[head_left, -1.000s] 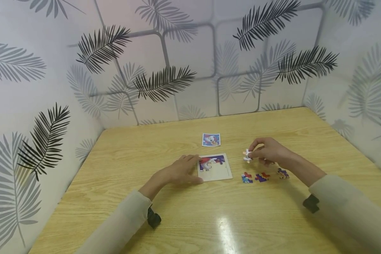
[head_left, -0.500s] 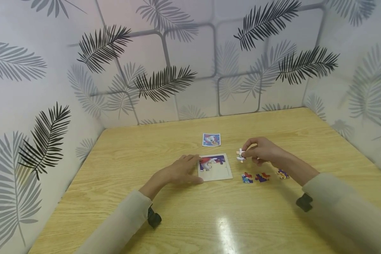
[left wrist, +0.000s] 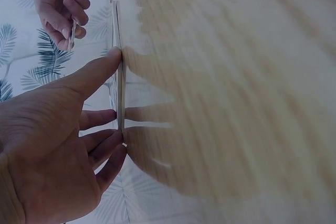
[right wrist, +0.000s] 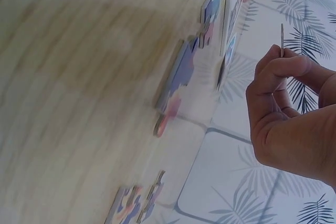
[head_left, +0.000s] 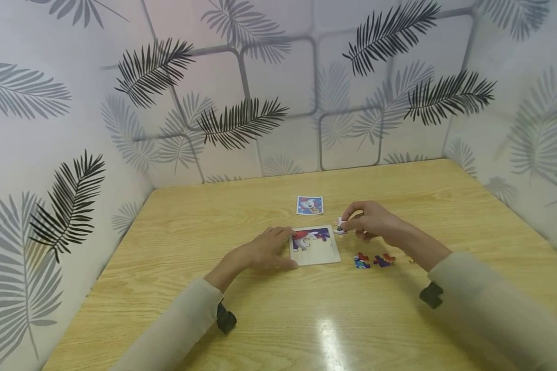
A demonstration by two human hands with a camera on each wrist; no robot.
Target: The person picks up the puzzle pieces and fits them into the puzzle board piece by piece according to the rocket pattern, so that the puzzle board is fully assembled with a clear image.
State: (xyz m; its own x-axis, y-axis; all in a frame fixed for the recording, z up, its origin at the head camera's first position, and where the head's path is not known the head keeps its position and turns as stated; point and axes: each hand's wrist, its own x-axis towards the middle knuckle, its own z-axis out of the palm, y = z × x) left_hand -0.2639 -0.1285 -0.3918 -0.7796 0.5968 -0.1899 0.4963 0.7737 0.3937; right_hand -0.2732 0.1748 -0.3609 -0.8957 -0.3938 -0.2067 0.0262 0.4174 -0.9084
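In the head view, my right hand (head_left: 376, 222) pinches a white jigsaw piece (head_left: 339, 227) between thumb and fingers. The piece is raised off the table, just right of a partly filled puzzle board (head_left: 317, 253). In the right wrist view it appears edge-on as a thin strip (right wrist: 282, 39). My left hand (head_left: 268, 248) lies at the board's left side, its thumb near the front corner and other fingers at the back corner. In the left wrist view, the thumb and fingertips touch the edge of the board (left wrist: 119, 77). Joined pieces fill the board's upper part; its lower part is bare.
Two loose jigsaw pieces, one blue and red (head_left: 362, 260) and one purple and orange (head_left: 384, 260), lie right of the board. More pieces (right wrist: 128, 205) lie beyond, mostly hidden by the right wrist. A picture card (head_left: 309, 205) lies behind the board. Patterned walls (head_left: 269, 77) enclose the table.
My right hand has carried the white jigsaw piece leftward, from above the loose pieces to beside the board's right edge. The left hand has stayed in place at the board.
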